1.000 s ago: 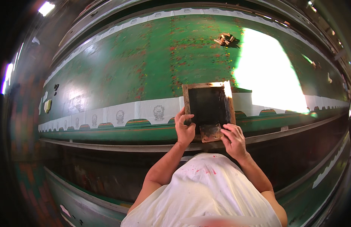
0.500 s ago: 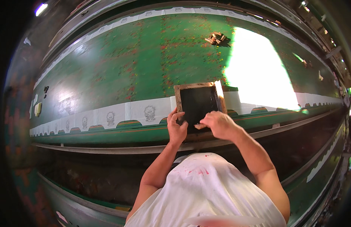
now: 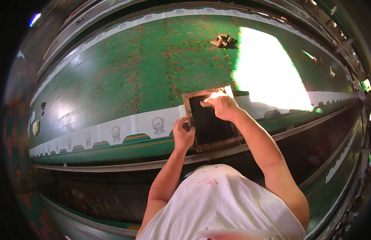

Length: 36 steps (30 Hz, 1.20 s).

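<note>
A wooden printing screen [image 3: 218, 145] with dark mesh lies over a strip of white pieces [image 3: 143, 123] along the near edge of the green table. My left hand [image 3: 184, 134] is closed at the screen's left rail, thumb and fingers about the wood. My right hand [image 3: 224, 107] is closed on a small squeegee [image 3: 205, 104] with a pale wooden edge, over the far part of the mesh. The squeegee's blade is mostly hidden by my fingers. Dark crest-like prints show on the pieces to the left of the screen; those to its right look plain.
A heap of small wooden blocks [image 3: 224, 41] sits on the far side of the green table [image 3: 153, 72]. Harsh sunlight [image 3: 265, 68] whitens the right part. A pale yellow lump [image 3: 36, 127] lies at the far left. A metal rail [image 3: 125, 169] runs along the near edge.
My right hand has moved the squeegee from the near end of the mesh to its far end. My left hand stays at the left rail.
</note>
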{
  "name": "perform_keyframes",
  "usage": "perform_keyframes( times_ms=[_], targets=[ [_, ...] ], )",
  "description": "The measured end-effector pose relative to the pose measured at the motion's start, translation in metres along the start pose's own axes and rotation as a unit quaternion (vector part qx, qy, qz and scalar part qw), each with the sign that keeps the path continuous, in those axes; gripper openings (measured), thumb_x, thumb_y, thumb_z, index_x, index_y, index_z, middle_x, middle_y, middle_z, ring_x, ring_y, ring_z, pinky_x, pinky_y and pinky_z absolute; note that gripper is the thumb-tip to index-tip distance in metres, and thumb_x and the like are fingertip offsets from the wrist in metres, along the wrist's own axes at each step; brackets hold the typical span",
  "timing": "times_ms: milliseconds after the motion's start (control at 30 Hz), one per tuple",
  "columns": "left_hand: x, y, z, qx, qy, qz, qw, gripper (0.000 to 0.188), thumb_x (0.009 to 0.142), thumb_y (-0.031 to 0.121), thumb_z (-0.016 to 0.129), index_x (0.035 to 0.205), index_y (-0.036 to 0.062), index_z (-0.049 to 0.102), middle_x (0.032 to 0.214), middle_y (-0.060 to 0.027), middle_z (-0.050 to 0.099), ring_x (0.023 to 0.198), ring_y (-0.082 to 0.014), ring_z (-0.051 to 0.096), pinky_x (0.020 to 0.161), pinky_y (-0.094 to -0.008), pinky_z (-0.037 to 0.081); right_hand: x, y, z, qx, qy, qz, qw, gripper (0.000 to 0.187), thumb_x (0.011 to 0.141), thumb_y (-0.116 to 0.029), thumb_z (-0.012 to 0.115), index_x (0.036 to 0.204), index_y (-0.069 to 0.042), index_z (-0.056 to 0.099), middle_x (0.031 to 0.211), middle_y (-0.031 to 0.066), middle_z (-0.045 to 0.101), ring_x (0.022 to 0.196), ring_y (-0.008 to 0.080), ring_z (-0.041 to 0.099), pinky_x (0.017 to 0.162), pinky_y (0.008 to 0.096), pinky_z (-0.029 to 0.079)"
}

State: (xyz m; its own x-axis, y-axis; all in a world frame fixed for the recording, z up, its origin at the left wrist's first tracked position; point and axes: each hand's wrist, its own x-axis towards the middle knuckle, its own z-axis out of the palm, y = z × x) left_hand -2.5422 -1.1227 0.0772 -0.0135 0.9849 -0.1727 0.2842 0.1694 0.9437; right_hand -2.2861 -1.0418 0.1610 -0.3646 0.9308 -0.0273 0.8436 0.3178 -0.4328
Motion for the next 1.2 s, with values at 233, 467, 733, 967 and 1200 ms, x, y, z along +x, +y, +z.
perform_keyframes(
  times_ms=[233,467,733,967,1200],
  targets=[
    [-0.002,0.001,0.000,-0.043,0.006,0.044,0.998,0.054,0.095,-0.006,0.081,0.148,0.0056,0.073,0.133,-0.0125,0.070,0.114,-0.0206,0.077,0.092,-0.0350,0.066,-0.072,-0.026,0.019,-0.058,-0.006,-0.050,0.997,0.048,0.095,-0.001,0.068,0.139,-0.012,0.082,0.128,0.0102,0.077,0.126,0.0348,0.068,0.115,0.0512,0.054],
    [-0.008,-0.002,0.005,-0.001,0.018,0.084,0.996,0.054,0.094,-0.008,0.077,0.146,0.0045,0.072,0.157,-0.0209,0.062,0.142,-0.0362,0.067,0.117,-0.0454,0.056,-0.133,-0.059,0.029,-0.038,0.025,-0.057,0.997,0.044,0.095,-0.005,0.071,0.137,-0.011,0.083,0.134,0.0100,0.076,0.128,0.0333,0.066,0.115,0.0510,0.052],
    [-0.019,-0.006,0.024,0.067,0.085,0.156,0.982,0.059,0.086,-0.006,0.080,0.143,0.0090,0.076,0.159,-0.0242,0.063,0.151,-0.0433,0.061,0.125,-0.0493,0.050,-0.156,-0.064,0.019,0.042,-0.032,-0.041,0.998,0.042,0.096,-0.017,0.084,0.138,-0.011,0.083,0.141,0.0105,0.072,0.135,0.0348,0.064,0.119,0.0523,0.051],
    [-0.022,0.006,0.030,0.040,0.101,0.130,0.985,0.045,0.079,-0.010,0.075,0.120,0.0067,0.082,0.161,-0.0248,0.063,0.152,-0.0435,0.061,0.127,-0.0499,0.048,-0.187,-0.031,0.025,0.099,0.224,0.097,0.965,0.047,0.098,-0.022,0.090,0.141,-0.008,0.080,0.154,0.0148,0.070,0.146,0.0392,0.063,0.125,0.0517,0.050],
    [-0.026,0.027,0.081,0.000,0.102,0.205,0.973,0.040,0.081,-0.013,0.075,0.115,0.0086,0.081,0.162,-0.0261,0.062,0.156,-0.0435,0.056,0.131,-0.0523,0.045,-0.225,0.036,0.025,0.273,0.275,0.188,0.902,0.042,0.103,-0.016,0.085,0.143,-0.005,0.079,0.149,0.0152,0.075,0.137,0.0313,0.071,0.113,0.0444,0.059]
  ],
)
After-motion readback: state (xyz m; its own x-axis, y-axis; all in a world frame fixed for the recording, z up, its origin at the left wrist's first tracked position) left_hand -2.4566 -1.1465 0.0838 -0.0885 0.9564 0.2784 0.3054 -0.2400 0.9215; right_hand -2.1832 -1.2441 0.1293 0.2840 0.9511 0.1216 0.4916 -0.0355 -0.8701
